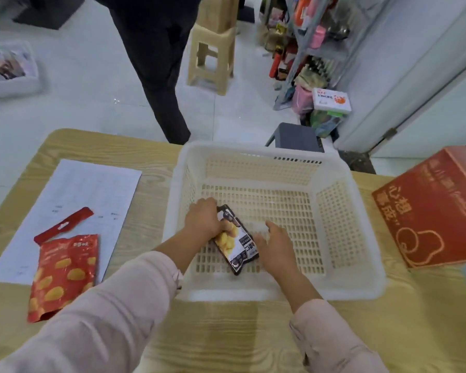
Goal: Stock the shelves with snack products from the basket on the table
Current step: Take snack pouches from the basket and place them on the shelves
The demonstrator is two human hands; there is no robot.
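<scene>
A white perforated plastic basket (339, 286) stands on the wooden table (226, 340). Inside it, my left hand (203, 219) grips a black snack packet (240, 243) printed with yellow pieces, held tilted above the basket floor. My right hand (273, 243) is in the basket just right of the packet, fingers spread, its fingertips near the packet's edge. No other packets show in the basket. The shelves (310, 52), crowded with colourful goods, stand at the back right.
On the table's left lie a white sheet of paper (73, 200), a torn-open red snack bag (62, 275) and its red strip (63, 224). A red carton (431, 211) is at right. A person's dark legs (156, 65), beige stools (213, 49) and a grey stool (296, 137) stand beyond.
</scene>
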